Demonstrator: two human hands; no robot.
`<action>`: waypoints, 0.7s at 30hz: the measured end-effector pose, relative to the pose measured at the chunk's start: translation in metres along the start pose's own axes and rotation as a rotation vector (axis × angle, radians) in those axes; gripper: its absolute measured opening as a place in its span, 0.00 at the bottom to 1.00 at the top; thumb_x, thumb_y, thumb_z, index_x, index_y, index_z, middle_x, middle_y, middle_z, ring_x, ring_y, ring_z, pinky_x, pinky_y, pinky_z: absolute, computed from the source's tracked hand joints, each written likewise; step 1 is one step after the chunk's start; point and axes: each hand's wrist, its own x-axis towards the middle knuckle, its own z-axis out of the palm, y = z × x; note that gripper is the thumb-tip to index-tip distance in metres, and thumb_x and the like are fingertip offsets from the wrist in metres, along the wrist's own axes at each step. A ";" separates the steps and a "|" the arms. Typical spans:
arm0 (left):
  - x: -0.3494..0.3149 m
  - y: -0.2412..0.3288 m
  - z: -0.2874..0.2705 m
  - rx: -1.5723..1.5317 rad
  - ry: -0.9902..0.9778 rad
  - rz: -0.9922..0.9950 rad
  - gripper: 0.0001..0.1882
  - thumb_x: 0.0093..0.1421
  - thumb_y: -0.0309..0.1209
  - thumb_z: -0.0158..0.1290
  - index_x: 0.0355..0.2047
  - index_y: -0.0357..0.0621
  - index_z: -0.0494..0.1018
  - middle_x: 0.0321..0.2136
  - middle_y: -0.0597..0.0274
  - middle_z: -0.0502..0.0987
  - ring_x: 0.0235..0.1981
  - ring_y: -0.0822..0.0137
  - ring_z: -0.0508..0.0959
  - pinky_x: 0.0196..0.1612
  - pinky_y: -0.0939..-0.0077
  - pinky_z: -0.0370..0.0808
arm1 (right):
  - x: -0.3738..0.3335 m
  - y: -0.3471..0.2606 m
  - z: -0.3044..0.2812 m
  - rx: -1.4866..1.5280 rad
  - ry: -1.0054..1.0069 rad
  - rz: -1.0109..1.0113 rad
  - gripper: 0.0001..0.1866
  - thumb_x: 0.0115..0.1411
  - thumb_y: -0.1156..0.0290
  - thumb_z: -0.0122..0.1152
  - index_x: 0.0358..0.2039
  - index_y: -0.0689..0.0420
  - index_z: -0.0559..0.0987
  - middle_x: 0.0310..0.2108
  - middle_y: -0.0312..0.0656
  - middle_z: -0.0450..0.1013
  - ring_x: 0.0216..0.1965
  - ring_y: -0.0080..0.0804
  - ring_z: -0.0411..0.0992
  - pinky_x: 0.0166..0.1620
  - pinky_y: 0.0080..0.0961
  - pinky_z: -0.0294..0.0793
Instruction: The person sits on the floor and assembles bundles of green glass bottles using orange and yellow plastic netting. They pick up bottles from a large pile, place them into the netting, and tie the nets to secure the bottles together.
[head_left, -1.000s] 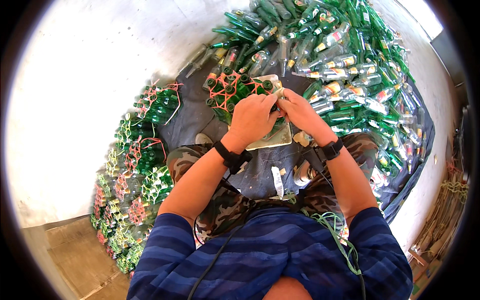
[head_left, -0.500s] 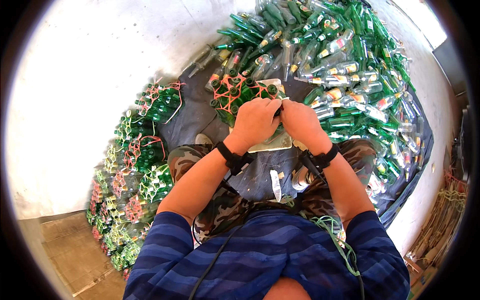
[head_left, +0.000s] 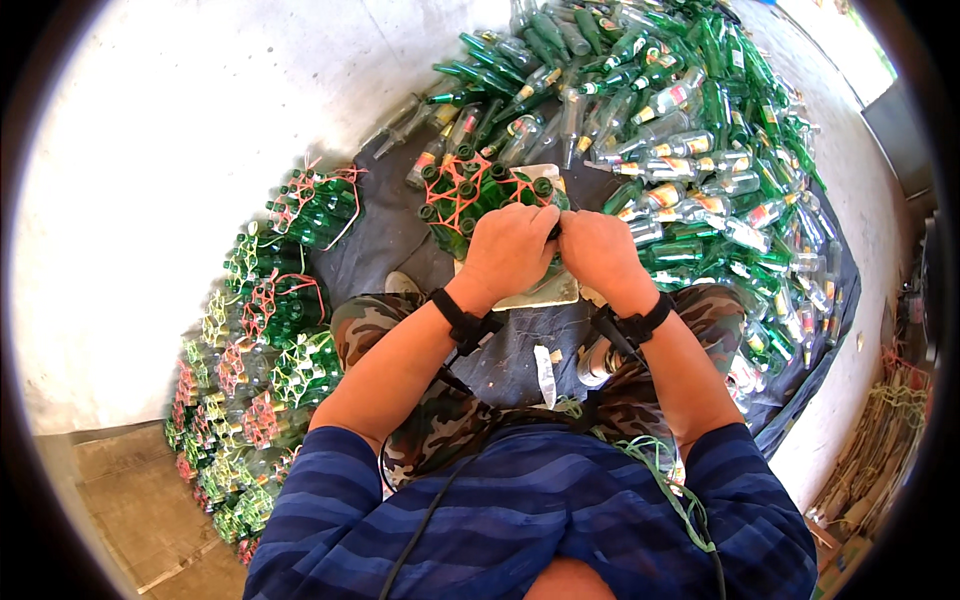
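Observation:
A bundle of green glass bottles stands upright before me, with red string laced around its necks. Under it shows a pale, worn board. My left hand is closed at the bundle's near right side, fingers curled at a dark bottle mouth. Right beside it, my right hand is closed too, its fingertips meeting the left ones. Whatever is pinched between them is hidden by the fingers. Both wrists wear black straps.
Loose green and clear bottles lie heaped on a dark sheet ahead and right. Tied bottle bundles stand in rows at left. Green string hangs at my shirt. A white tapered packet lies between my legs.
Both hands remain together at the bundle; my right hand has turned slightly, its knuckles now higher and fingers more curled. The whole view has shifted a little.

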 end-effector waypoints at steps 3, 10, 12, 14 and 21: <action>-0.001 -0.003 0.000 0.014 -0.028 -0.005 0.16 0.55 0.35 0.65 0.41 0.45 0.77 0.29 0.58 0.79 0.34 0.55 0.81 0.36 0.58 0.77 | -0.001 0.003 0.001 -0.034 0.018 -0.040 0.06 0.62 0.68 0.60 0.31 0.54 0.81 0.26 0.46 0.80 0.30 0.49 0.81 0.32 0.43 0.79; 0.000 -0.005 -0.001 0.016 -0.056 -0.028 0.16 0.56 0.37 0.66 0.42 0.48 0.78 0.30 0.60 0.80 0.35 0.55 0.82 0.37 0.58 0.77 | -0.008 0.007 0.001 -0.015 0.048 -0.083 0.05 0.62 0.67 0.61 0.33 0.54 0.80 0.26 0.46 0.79 0.31 0.51 0.81 0.34 0.46 0.79; -0.002 -0.006 -0.006 0.004 -0.112 -0.047 0.17 0.56 0.37 0.66 0.44 0.49 0.79 0.31 0.60 0.81 0.36 0.55 0.82 0.38 0.58 0.78 | -0.008 0.009 -0.001 0.018 0.046 -0.127 0.05 0.62 0.68 0.61 0.34 0.55 0.79 0.26 0.47 0.79 0.32 0.52 0.81 0.34 0.47 0.79; -0.001 -0.014 -0.016 -0.049 -0.147 -0.012 0.16 0.57 0.36 0.65 0.46 0.49 0.79 0.31 0.60 0.81 0.37 0.56 0.83 0.39 0.60 0.78 | -0.006 0.013 -0.003 0.100 -0.083 -0.088 0.06 0.67 0.70 0.56 0.40 0.58 0.77 0.31 0.55 0.78 0.37 0.62 0.77 0.38 0.53 0.77; 0.015 -0.081 -0.061 -0.160 0.194 -0.251 0.24 0.56 0.41 0.66 0.51 0.45 0.81 0.44 0.52 0.83 0.52 0.50 0.80 0.57 0.58 0.77 | -0.001 0.041 -0.021 0.352 -0.312 0.032 0.10 0.70 0.68 0.55 0.45 0.59 0.78 0.35 0.59 0.78 0.40 0.66 0.75 0.41 0.50 0.75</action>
